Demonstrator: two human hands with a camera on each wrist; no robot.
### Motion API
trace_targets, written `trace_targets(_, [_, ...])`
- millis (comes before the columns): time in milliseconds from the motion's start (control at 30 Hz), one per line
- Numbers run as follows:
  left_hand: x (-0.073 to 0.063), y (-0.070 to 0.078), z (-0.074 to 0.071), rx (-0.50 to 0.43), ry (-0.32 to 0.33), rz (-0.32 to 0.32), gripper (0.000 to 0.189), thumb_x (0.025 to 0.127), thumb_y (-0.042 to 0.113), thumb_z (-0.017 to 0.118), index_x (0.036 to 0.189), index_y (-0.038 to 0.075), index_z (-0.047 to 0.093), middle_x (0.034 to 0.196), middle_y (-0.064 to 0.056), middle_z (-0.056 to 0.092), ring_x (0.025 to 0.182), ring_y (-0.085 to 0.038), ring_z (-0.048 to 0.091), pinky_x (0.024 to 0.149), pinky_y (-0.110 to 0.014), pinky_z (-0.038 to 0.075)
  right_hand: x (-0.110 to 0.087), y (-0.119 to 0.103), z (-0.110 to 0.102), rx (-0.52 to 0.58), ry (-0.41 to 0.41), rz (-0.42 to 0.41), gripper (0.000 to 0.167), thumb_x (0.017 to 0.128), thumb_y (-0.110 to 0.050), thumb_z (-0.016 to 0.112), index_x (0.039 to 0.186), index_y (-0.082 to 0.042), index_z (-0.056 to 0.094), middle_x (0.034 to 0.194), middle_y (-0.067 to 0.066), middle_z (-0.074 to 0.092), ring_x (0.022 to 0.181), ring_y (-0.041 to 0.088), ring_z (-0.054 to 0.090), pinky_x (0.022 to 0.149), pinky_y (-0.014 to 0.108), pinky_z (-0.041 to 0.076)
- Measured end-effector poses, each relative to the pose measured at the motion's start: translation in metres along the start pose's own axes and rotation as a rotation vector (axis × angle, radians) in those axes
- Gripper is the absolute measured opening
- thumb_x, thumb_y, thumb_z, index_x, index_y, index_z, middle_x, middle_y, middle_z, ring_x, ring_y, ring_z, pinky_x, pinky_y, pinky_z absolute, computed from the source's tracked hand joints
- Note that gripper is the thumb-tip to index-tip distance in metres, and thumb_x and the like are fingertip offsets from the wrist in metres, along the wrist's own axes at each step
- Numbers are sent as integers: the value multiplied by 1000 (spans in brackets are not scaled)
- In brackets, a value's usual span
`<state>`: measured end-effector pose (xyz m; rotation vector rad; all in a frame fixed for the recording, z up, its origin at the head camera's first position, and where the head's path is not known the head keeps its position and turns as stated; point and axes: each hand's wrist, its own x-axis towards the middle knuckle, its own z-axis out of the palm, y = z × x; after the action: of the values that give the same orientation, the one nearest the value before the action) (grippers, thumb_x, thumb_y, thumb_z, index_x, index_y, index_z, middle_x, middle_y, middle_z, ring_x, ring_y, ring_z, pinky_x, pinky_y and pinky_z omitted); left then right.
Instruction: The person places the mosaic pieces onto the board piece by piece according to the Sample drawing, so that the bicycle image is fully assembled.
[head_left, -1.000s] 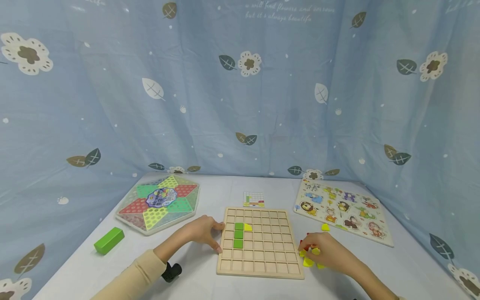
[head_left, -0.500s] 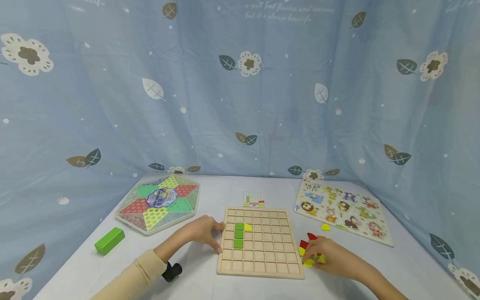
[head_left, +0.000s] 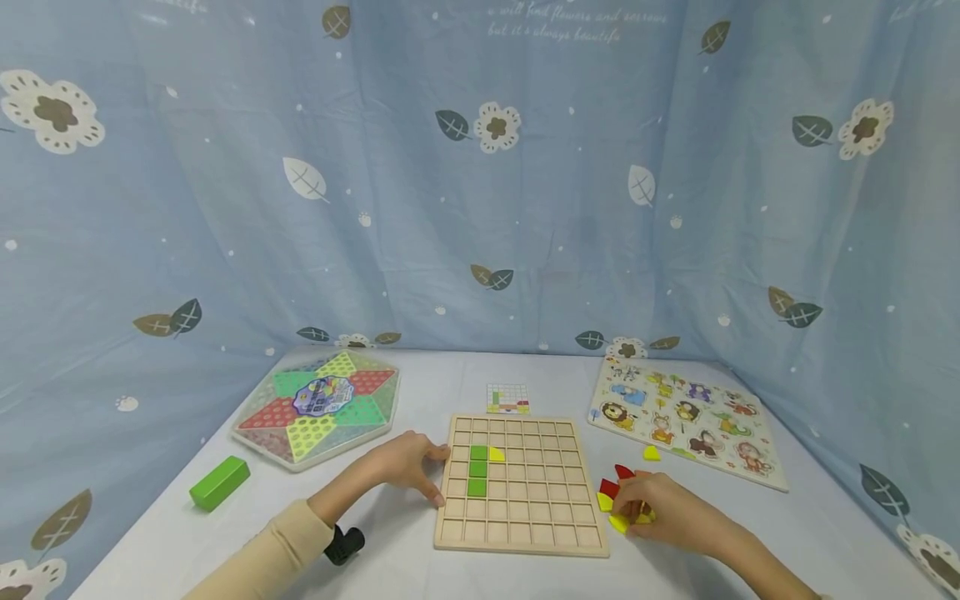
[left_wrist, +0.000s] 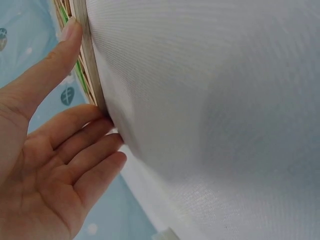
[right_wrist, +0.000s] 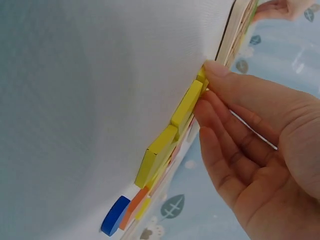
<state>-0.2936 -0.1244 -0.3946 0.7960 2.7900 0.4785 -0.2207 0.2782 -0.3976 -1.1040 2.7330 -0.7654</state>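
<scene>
A wooden grid board (head_left: 527,509) lies in front of me. Three green squares (head_left: 477,469) sit in one of its columns, with a yellow quarter-round (head_left: 496,454) beside the top one. My left hand (head_left: 408,467) touches the board's left edge with thumb and fingertips, the fingers loosely extended in the left wrist view. Right of the board, my right hand (head_left: 667,510) is over a small pile of pieces. Its thumb and fingers pinch a yellow piece (right_wrist: 201,76). Red pieces (head_left: 609,488) lie by the fingertips, and the hand hides part of the pile.
A small pattern card (head_left: 507,398) lies behind the board. An animal puzzle board (head_left: 686,417) is at back right, near a lone yellow piece (head_left: 651,453). A hexagonal Chinese checkers board (head_left: 322,408) and a green block (head_left: 219,483) are at left. A blue piece (right_wrist: 115,216) shows in the right wrist view.
My right hand has moved slightly right and toward me within the pile, uncovering red and yellow pieces near the board. My left hand has stayed at the board's edge.
</scene>
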Motion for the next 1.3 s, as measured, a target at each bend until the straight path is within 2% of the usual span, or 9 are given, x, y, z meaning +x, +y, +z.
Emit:
trace_targets(133, [1,-1,0,4,-4,6,76,61,39,89,125,6,65,132,-7,59,125,-33,51,98,-45,44,-2,0,-2,5,-6,2,22,76,-3,78,94,-15,71,88,-14,62,76,3,56,66,24,53])
trace_targets(300, [1,-1,1,-5,-4,9,75,61,38,90,125,6,65,132,-7,59,125,-33,50,98,-45,44,-2,1,-3,-7,-33,-45,35,75,8,73,99,-16,72,97,-13,63,83,4,57,70,25,53])
trace_targets(467, [-2,0,0,-7,-1,9,75,61,37,90,125,7,65,131,-7,59,126,-37,48,99,-48,42,-1,2,-1,13,-54,-61,39,74,13,70,98,-18,73,94,-15,62,81,3,57,68,24,53])
trace_targets(667, [-1,-1,0,-14,-3,11,75,61,36,90,125,6,65,132,-8,59,126,-36,49,98,-46,44,0,1,0,42,-47,-29,26,79,5,73,97,-14,74,88,-14,59,77,1,57,67,23,53])
trace_targets(800, [-1,-1,1,-24,-7,17,75,62,36,89,125,5,64,132,-9,58,127,-34,49,97,-44,45,0,1,-1,22,-26,-15,23,78,2,74,95,-14,73,86,-14,59,75,1,55,64,22,52])
trace_targets(1133, [0,0,1,-16,-10,14,76,63,37,89,127,6,64,133,-8,57,128,-35,47,99,-46,42,-1,6,-9,-7,-54,-8,20,80,-11,78,97,-18,71,94,-15,62,81,4,57,69,25,53])
trace_targets(1300, [-2,0,-1,-18,-19,1,76,63,37,89,128,6,62,134,-9,57,128,-34,48,99,-46,42,2,-1,-16,-15,-32,-7,18,83,-20,76,101,-21,70,97,-17,64,86,7,59,71,28,53])
